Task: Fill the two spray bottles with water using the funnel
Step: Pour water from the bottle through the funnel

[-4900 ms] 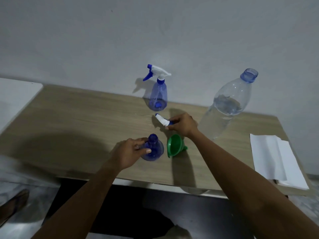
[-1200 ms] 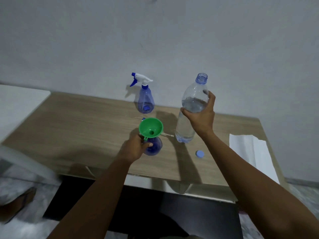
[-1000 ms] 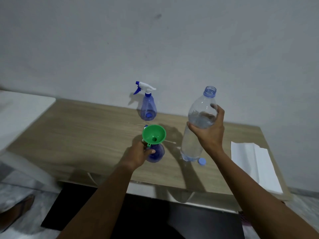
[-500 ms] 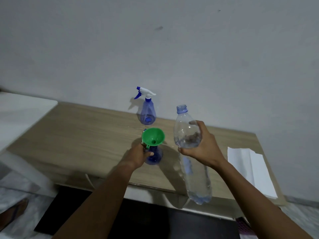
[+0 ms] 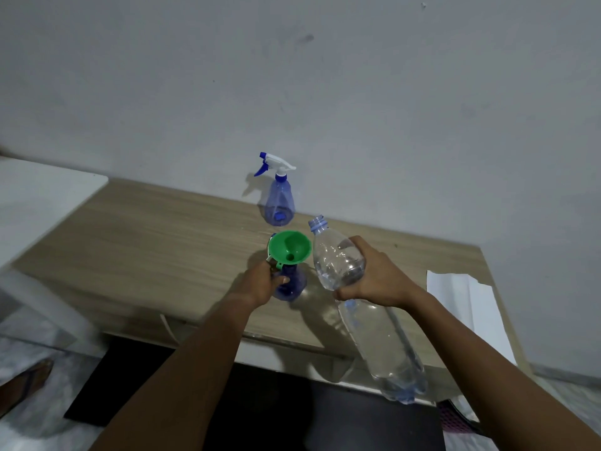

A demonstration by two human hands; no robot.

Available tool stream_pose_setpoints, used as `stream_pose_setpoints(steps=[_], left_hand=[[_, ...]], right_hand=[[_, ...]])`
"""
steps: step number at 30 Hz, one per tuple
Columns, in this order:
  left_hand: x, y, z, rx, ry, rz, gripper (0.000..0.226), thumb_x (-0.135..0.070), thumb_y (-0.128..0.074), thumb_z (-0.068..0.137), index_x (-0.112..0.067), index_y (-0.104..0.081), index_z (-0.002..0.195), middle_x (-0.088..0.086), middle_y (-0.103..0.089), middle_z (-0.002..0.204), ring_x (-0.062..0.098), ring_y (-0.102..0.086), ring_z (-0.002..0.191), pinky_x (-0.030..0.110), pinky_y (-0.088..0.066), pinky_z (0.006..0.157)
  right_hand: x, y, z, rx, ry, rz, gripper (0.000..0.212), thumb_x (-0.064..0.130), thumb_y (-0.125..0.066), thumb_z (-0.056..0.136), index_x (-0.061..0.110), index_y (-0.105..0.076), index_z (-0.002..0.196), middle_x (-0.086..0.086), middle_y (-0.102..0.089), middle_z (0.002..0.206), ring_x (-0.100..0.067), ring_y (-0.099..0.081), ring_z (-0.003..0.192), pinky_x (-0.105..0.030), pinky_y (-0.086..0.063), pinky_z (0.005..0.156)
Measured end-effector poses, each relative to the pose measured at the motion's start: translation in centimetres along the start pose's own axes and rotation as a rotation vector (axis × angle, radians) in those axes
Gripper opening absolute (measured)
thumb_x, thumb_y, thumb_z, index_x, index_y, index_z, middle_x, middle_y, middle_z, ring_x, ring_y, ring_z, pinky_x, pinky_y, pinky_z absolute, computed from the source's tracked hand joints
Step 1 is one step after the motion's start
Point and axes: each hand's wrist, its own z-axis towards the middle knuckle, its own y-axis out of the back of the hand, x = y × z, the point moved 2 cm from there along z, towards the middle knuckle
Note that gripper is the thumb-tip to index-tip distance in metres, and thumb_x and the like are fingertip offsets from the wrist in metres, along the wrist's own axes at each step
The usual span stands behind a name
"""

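A green funnel sits in the neck of a small blue spray bottle that has no sprayer top. My left hand grips that bottle's neck just under the funnel. My right hand holds a large clear water bottle, uncapped and tilted so its mouth lies just right of the funnel rim and its base hangs toward me. A second blue spray bottle, with its white and blue trigger top on, stands by the wall.
The wooden table runs along a pale wall. A folded white paper towel lies at the table's right end. A white surface adjoins the left end. The removed sprayer top and the cap are hidden.
My right hand has lifted the water bottle off the table and tipped it, bringing its mouth to the funnel's right rim. The left hand has stayed on the small bottle.
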Motion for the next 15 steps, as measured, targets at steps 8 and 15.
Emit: stream_pose_setpoints(steps=[8, 15], left_hand=[[1.4, -0.6, 0.9, -0.01, 0.046, 0.019, 0.047, -0.054, -0.066, 0.066, -0.043, -0.057, 0.11, -0.007, -0.074, 0.096, 0.02, -0.071, 0.091, 0.045, -0.057, 0.089], [1.8, -0.8, 1.1, -0.009, 0.046, 0.022, 0.046, -0.055, -0.066, 0.068, -0.037, -0.06, 0.11, -0.008, -0.074, 0.095, 0.021, -0.07, 0.091, 0.045, -0.057, 0.089]], right_hand=[[0.7, 0.3, 0.5, 0.117, -0.014, -0.063, 0.076, 0.025, -0.091, 0.059, 0.035, -0.051, 0.122, 0.011, -0.073, 0.089, -0.005, -0.07, 0.078, -0.024, -0.049, 0.068], [0.6, 0.4, 1.0, 0.181, -0.035, -0.109, 0.081, 0.032, -0.089, 0.055, 0.033, -0.05, 0.126, 0.005, -0.075, 0.09, -0.01, -0.071, 0.081, -0.037, -0.059, 0.079]])
